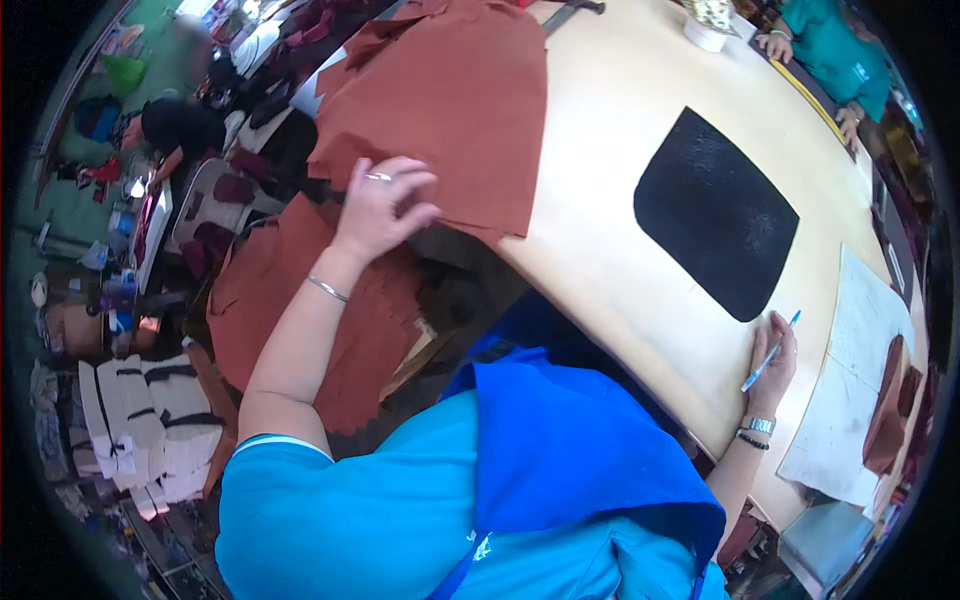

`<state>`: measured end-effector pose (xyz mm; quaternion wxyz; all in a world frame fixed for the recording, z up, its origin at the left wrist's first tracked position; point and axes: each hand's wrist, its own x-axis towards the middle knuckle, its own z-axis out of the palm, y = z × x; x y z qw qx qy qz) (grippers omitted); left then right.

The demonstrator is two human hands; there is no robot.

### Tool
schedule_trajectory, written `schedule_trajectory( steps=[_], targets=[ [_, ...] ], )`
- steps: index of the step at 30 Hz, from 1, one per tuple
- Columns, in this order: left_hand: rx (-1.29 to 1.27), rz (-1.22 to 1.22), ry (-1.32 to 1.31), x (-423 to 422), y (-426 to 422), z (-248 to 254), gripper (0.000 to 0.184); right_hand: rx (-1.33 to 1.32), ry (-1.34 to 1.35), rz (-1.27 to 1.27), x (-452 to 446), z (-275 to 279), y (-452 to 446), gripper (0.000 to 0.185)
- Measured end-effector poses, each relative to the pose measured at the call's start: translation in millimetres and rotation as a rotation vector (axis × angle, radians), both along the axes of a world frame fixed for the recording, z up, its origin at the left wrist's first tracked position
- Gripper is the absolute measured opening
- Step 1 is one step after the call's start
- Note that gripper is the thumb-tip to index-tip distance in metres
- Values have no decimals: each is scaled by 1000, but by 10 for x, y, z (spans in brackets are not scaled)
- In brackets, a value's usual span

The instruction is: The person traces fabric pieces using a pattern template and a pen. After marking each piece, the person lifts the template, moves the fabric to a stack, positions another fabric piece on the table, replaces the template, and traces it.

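Note:
My left hand point(385, 205) is raised at the edge of a large reddish-brown sheet point(460, 110), which looks like leather. Its fingers are bent and the thumb stands apart, with nothing between them. Whether it touches the sheet I cannot tell. In my right hand point(778, 365) is a slim blue-and-white pen point(768, 362), held slantwise over the table. Just beyond that hand a black panel point(715, 220) with rounded corners lies flat on the pale table point(590, 200).
More reddish-brown sheets point(300, 310) hang below the table at left. A marked white sheet point(850, 370) with brown pieces point(890, 410) lies at right. A white tub point(706, 36) stands at the far side, near a co-worker's sleeve point(850, 65) and a yellow ruler point(805, 92).

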<state>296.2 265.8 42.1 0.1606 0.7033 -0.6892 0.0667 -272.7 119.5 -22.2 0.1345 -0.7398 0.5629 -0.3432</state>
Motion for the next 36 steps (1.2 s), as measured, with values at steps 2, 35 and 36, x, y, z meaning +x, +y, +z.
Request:
schedule_trajectory(
  steps=[2, 35, 36],
  targets=[
    [138, -115, 12, -235, -218, 13, 41, 5, -21, -17, 27, 40, 20, 29],
    [-520, -660, 307, -2417, -2426, 1768, 32, -424, -319, 98, 989, 1331, -255, 56],
    [-469, -698, 322, -2580, -2324, 1762, 31, -499, -318, 119, 1078, 1442, -317, 52]
  ],
)
